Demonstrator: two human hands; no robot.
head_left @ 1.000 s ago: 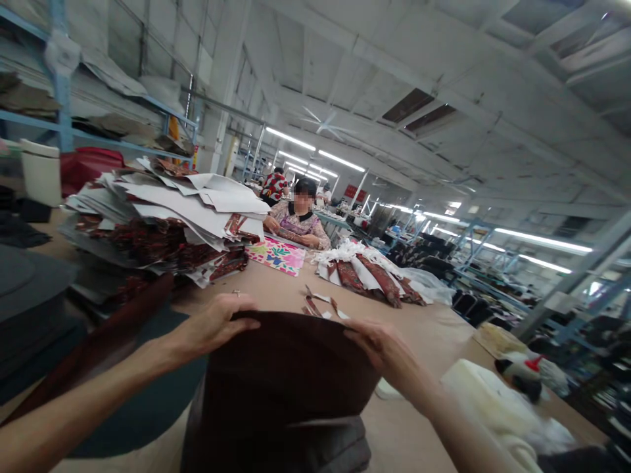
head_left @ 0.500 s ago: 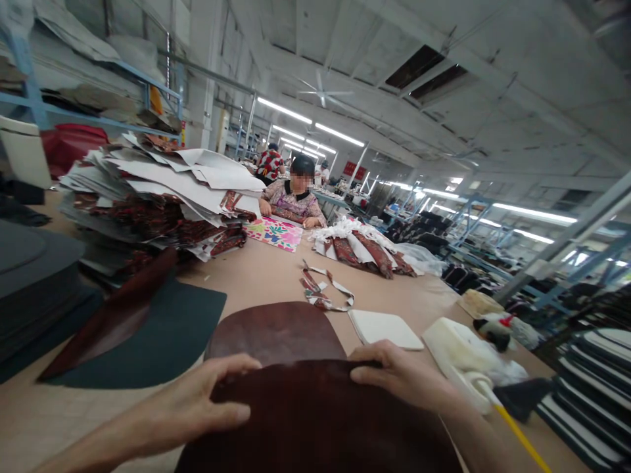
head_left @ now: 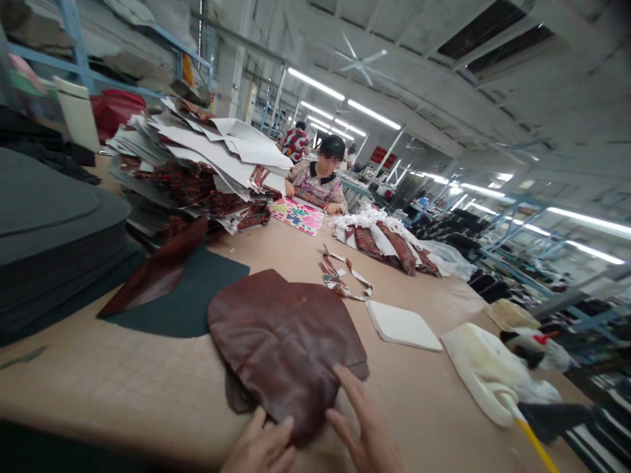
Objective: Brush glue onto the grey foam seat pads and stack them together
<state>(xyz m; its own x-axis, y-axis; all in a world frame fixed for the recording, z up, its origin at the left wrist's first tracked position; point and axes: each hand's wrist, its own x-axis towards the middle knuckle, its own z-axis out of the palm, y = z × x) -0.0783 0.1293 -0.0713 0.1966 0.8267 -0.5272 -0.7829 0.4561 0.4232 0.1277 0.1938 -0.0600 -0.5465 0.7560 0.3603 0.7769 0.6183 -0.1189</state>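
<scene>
A dark brown leather piece (head_left: 290,335), wrinkled and rounded, lies on the tan-covered table (head_left: 148,368), with more brown leather showing under its edges. My left hand (head_left: 261,443) is at its near edge, thumb and finger apart and touching the leather. At the right side of the near end, my right hand (head_left: 362,420) is open, fingers spread, with fingertips against the leather. Left of it, a folded brown leather piece (head_left: 160,279) rests on a dark green sheet (head_left: 182,309).
A stack of dark grey rounded boards (head_left: 54,249) stands at left. Behind are piled patterned fabric pieces (head_left: 197,164) and a seated person (head_left: 323,177). To the right are a fabric strip loop (head_left: 345,276), white pads (head_left: 404,325) and a white plastic container (head_left: 478,368) with a yellow-handled tool.
Both hands have moved down towards me and let go of the raised leather edge. The leather now lies over the other brown piece. The view has shifted left.
</scene>
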